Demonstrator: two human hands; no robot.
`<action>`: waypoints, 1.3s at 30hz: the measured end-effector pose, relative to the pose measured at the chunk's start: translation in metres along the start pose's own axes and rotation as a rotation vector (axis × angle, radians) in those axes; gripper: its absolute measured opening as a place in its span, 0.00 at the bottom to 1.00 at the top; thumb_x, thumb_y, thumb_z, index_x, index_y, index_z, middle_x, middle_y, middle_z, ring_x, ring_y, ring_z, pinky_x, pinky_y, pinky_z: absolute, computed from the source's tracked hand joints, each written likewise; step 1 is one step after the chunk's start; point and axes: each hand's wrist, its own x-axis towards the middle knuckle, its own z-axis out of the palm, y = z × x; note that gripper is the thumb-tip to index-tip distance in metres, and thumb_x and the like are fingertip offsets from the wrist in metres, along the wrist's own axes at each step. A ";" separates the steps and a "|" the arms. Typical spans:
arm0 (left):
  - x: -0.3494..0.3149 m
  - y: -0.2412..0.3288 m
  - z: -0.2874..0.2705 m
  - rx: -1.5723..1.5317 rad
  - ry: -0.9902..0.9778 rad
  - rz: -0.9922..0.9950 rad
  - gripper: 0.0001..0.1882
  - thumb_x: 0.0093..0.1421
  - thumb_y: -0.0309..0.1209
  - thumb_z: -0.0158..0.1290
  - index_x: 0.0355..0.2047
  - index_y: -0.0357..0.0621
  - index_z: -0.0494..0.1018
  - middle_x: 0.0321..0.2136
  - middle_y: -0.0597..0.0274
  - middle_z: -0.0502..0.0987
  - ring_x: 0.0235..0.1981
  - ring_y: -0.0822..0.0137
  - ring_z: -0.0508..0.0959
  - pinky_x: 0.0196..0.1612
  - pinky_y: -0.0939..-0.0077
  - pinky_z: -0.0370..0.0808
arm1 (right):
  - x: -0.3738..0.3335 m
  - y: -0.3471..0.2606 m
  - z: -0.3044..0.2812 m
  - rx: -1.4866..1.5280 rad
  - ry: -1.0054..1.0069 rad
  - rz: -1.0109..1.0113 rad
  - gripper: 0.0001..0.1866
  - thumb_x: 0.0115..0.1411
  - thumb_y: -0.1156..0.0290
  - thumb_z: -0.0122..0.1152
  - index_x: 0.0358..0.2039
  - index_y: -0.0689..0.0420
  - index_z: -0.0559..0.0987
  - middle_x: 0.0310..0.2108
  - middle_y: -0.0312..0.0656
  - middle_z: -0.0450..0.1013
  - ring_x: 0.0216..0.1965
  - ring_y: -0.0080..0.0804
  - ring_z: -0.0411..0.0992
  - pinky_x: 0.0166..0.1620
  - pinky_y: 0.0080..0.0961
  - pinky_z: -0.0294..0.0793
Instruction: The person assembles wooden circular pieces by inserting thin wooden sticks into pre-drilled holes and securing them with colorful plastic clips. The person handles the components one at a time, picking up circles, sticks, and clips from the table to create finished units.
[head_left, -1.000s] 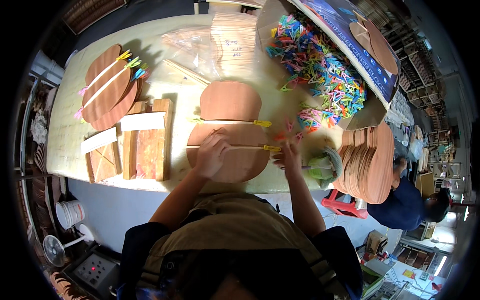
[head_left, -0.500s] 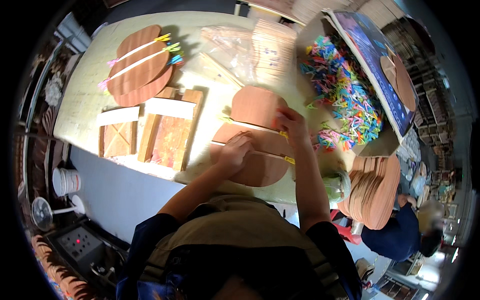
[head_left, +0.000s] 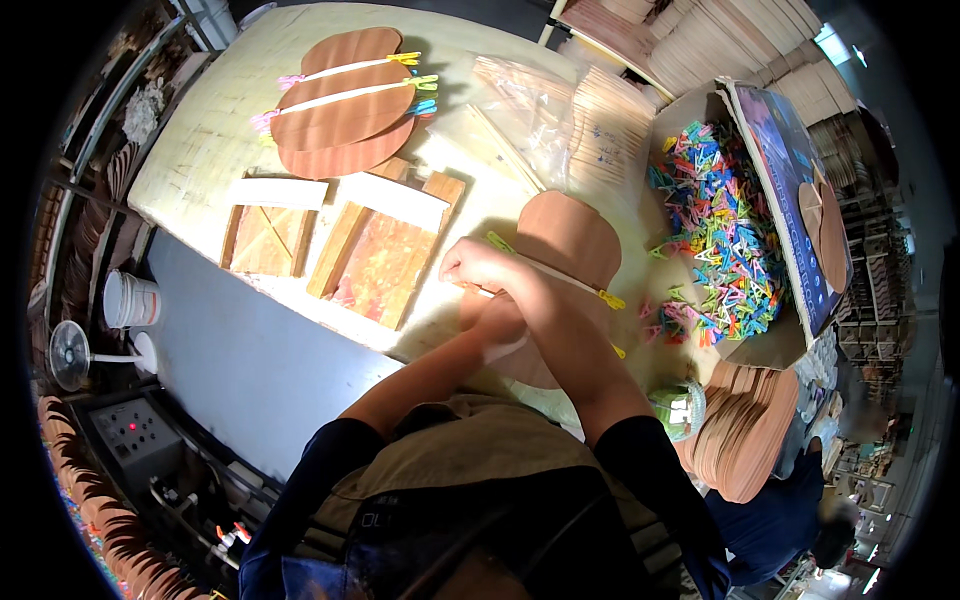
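Observation:
Peanut-shaped thin brown wood sheets [head_left: 568,232] lie on the table in front of me, crossed by pale strips [head_left: 560,274]. A green clip [head_left: 500,242] and a yellow clip [head_left: 611,299] grip the ends of the upper strip. A second yellow clip [head_left: 618,351] sits lower at the right edge. My right hand [head_left: 476,264] crosses over the left to the sheets' left edge, fingers closed in a pinch; what they hold is hidden. My left hand [head_left: 498,320] rests on the lower sheet, its fingers mostly covered by my right forearm.
A carton [head_left: 795,190] of coloured clips [head_left: 715,230] stands right, loose clips spilling out. Bundled wood sticks [head_left: 608,125], two wooden frames [head_left: 385,255] and clipped sheets [head_left: 345,105] lie farther off. A green jar [head_left: 680,410] and stacked sheets [head_left: 740,430] are near right. Another person [head_left: 765,525] is beyond.
My right hand has moved from the sheets' right side across my left arm to their left edge. My left hand stays on the sheets. The whole view has shifted.

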 end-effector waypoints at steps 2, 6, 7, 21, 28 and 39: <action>-0.002 -0.002 -0.002 -0.039 -0.114 -0.062 0.10 0.48 0.21 0.49 0.33 0.39 0.72 0.34 0.55 0.73 0.39 0.56 0.73 0.43 0.66 0.68 | -0.002 0.002 -0.009 -0.018 -0.039 -0.023 0.09 0.52 0.74 0.61 0.34 0.61 0.79 0.27 0.40 0.77 0.28 0.22 0.72 0.33 0.21 0.70; 0.016 0.016 -0.024 -0.076 -0.162 -0.002 0.10 0.47 0.22 0.51 0.33 0.40 0.72 0.35 0.55 0.73 0.40 0.56 0.72 0.43 0.64 0.69 | -0.072 0.006 -0.031 0.192 0.376 -0.300 0.21 0.54 0.71 0.60 0.49 0.60 0.71 0.36 0.38 0.74 0.35 0.20 0.69 0.38 0.20 0.70; 0.013 0.015 -0.025 0.024 -0.126 0.023 0.11 0.46 0.23 0.53 0.33 0.41 0.72 0.36 0.57 0.73 0.41 0.57 0.72 0.44 0.64 0.69 | -0.108 -0.004 -0.044 0.113 0.501 -0.322 0.19 0.54 0.71 0.60 0.47 0.60 0.73 0.33 0.37 0.73 0.35 0.21 0.69 0.38 0.20 0.70; -0.077 0.033 -0.069 -0.835 0.111 -1.118 0.11 0.55 0.25 0.54 0.38 0.42 0.67 0.30 0.63 0.70 0.36 0.67 0.74 0.39 0.72 0.73 | -0.689 0.236 0.090 0.166 1.599 1.941 0.55 0.31 0.30 0.62 0.56 0.52 0.62 0.57 0.47 0.57 0.56 0.51 0.56 0.54 0.51 0.57; -0.038 0.072 -0.136 -1.090 0.148 -1.123 0.11 0.57 0.23 0.50 0.42 0.44 0.68 0.31 0.62 0.76 0.33 0.69 0.77 0.38 0.72 0.76 | -0.693 0.233 0.093 0.675 2.094 1.087 0.51 0.37 0.35 0.62 0.57 0.55 0.62 0.57 0.46 0.58 0.57 0.45 0.57 0.56 0.44 0.56; 0.068 -0.133 -0.332 -0.721 0.834 -0.725 0.06 0.58 0.21 0.43 0.36 0.38 0.67 0.28 0.60 0.72 0.26 0.66 0.75 0.32 0.74 0.77 | -0.603 0.064 0.083 1.067 2.243 -0.003 0.45 0.46 0.42 0.61 0.57 0.58 0.62 0.57 0.43 0.60 0.57 0.36 0.58 0.58 0.31 0.56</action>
